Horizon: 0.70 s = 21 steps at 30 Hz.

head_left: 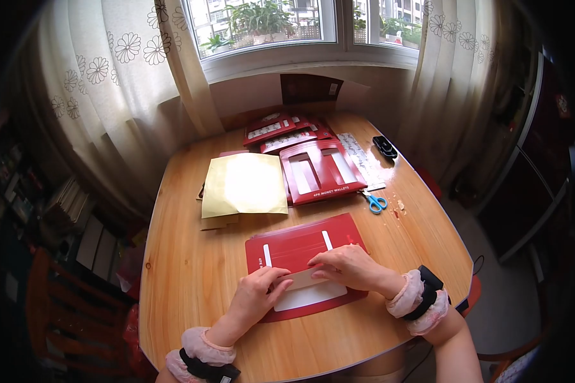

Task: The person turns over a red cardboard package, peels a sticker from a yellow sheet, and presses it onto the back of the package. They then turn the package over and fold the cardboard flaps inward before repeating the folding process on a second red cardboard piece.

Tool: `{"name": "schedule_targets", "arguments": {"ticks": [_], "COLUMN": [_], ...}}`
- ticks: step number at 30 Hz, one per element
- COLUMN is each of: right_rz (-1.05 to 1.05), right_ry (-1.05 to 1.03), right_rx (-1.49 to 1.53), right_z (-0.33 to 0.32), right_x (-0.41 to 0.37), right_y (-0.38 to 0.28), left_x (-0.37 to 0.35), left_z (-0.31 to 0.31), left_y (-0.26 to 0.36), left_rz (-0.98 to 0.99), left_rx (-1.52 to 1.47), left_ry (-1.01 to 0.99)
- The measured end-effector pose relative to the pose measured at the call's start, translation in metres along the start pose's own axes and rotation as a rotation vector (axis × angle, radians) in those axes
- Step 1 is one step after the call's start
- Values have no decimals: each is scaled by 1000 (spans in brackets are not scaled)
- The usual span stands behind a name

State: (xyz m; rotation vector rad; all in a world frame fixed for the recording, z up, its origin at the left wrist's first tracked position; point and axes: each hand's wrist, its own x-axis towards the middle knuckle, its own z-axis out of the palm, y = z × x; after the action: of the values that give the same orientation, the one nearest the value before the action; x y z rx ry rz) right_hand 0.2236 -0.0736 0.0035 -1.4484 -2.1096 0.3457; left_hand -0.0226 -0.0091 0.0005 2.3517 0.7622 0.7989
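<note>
A red cardboard sheet [300,246] with white slots lies flat on the wooden table [185,268] in front of me. My left hand [259,295] and my right hand [344,265] both press on a pale card strip [300,279] laid across the sheet, above a white panel [310,297]. Fingertips of both hands pinch the strip from either end. Both wrists wear pink frilled cuffs with black bands.
Further back lie a yellow envelope [244,185], a red windowed wallet package [318,171], more red packs [281,131], blue-handled scissors [375,202], a black object [384,147] and a clear sheet [358,156]. Curtains and a window stand behind; a chair [57,313] at left.
</note>
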Motion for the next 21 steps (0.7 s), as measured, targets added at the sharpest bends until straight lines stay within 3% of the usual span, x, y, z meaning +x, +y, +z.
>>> {"name": "schedule_targets", "arguments": {"ticks": [17,19,21], "right_rz": [9,-69,-143], "right_ry": [56,117,179], "right_rx": [-92,-175,-262], "right_z": [5,4,5], "right_x": [2,5,7], "right_y": [-6,-7,-7], "left_x": [1,4,4], "left_z": [1,-1,-3], "left_y": [0,7,6], "left_rz": [52,192,276], "left_rx": [82,268,289], "left_ry": [-24,77,4]}}
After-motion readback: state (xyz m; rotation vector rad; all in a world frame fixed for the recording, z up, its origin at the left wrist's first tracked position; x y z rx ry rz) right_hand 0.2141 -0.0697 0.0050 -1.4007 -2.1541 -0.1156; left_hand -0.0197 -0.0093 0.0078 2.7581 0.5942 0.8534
